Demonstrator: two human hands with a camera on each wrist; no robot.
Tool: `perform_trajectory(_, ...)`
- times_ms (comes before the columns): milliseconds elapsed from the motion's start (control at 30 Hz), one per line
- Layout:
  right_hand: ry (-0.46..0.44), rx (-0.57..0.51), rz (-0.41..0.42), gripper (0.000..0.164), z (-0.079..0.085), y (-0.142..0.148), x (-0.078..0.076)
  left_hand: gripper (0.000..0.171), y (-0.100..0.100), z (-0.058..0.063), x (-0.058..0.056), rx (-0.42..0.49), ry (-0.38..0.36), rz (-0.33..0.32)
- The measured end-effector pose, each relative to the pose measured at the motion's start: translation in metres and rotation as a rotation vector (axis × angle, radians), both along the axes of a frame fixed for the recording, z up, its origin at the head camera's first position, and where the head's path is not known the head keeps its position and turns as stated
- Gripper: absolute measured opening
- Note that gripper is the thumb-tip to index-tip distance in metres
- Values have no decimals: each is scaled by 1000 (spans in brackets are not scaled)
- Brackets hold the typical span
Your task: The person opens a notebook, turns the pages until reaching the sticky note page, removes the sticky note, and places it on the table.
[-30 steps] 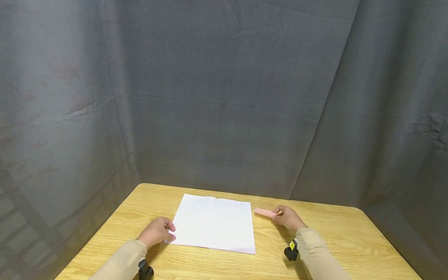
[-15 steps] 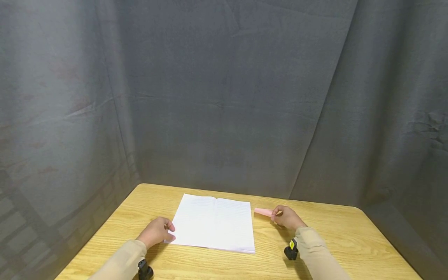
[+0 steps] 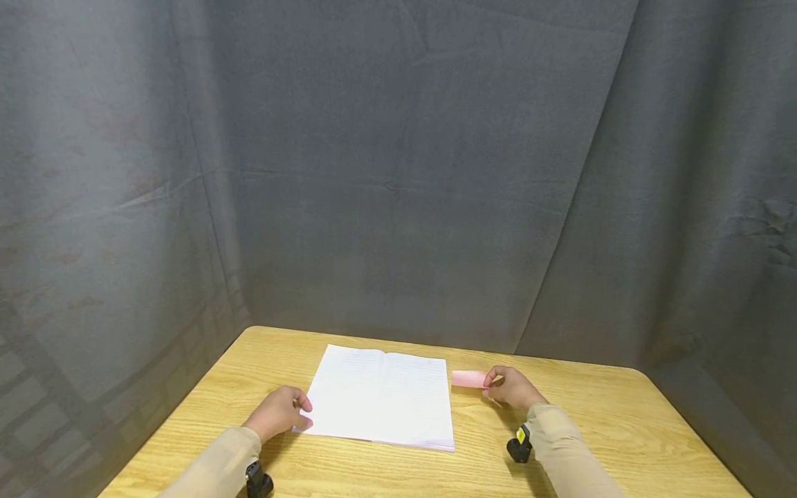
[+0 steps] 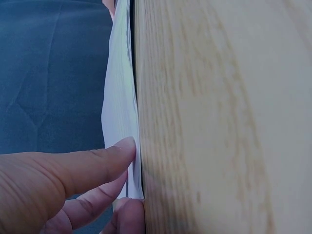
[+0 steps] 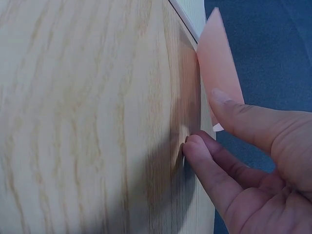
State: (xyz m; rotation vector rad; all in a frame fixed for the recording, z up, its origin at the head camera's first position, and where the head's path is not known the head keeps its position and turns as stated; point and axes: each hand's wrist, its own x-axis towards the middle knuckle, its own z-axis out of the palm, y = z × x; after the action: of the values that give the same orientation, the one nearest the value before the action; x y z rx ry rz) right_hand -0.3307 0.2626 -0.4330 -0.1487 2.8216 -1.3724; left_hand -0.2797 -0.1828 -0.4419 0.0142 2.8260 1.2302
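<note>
An exercise book (image 3: 381,398) lies spread flat on the wooden table, its ruled white pages facing up. At its lower left corner my left hand (image 3: 277,413) rests, thumb and fingertips touching the page and its edge; the left wrist view has the thumb (image 4: 105,165) on the sheets. My right hand (image 3: 512,387) pinches a small pink slip of paper (image 3: 467,379) just right of the book. In the right wrist view the slip (image 5: 218,63) stands tilted above the wood, held at its near end, with other fingers (image 5: 195,148) lower, against the table.
The wooden table (image 3: 598,415) has rounded back corners and ends at grey cloth (image 3: 398,207) hanging behind and on both sides. A small black camera (image 3: 519,446) is strapped to the right wrist, another (image 3: 257,479) to the left.
The pink slip has turned in my right fingers: its thin, slanting outline has become a broader, more level face towards the head camera. My left hand and the exercise book stay where they were.
</note>
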Motion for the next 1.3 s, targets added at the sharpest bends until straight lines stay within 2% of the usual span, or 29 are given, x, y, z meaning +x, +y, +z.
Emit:
perform_trajectory(400,-24,-39,15,21,0,2,-1,21,0,0,1,2,5,-2)
perform_trajectory(600,-27,-43,54,23,1,3,0,21,0,-1,2,14,7,-4)
perform_trajectory(867,-40,-37,39,24,1,3,1,21,0,-1,1,19,11,-3)
perform_trajectory(1133,-56,-49,81,27,1,5,1,21,-1,-1,0,12,7,-5)
perform_trajectory(1300,-70,-41,55,31,1,5,0,21,-1,-2,-1,2,11,-6)
